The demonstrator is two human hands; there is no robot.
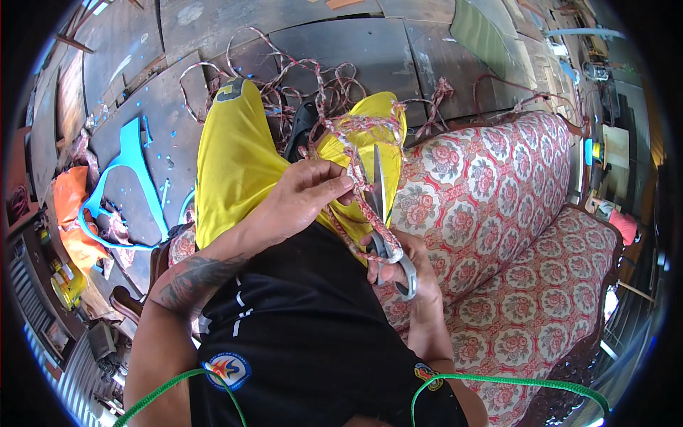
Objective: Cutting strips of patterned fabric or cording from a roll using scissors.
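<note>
My left hand (302,196) pinches a braided rope of pink and white patterned fabric (370,218) between thumb and fingers, above my lap. In my right hand (416,267) is a pair of scissors (379,186) with grey handles, the fingers closed round the handles. Its blades point away from me, spread apart, right beside the rope. Part of the rope hangs down past the right hand. More of it runs across my yellow-clad knees (238,142) and down to a loose tangle (281,85) on the floor.
On the right a long sofa (487,167) with floral upholstery stands close against me. A cut light-blue plastic piece (131,153) and blue scraps lie on the dark board floor (356,53) at left. Beyond them is an orange sheet or bag (71,206).
</note>
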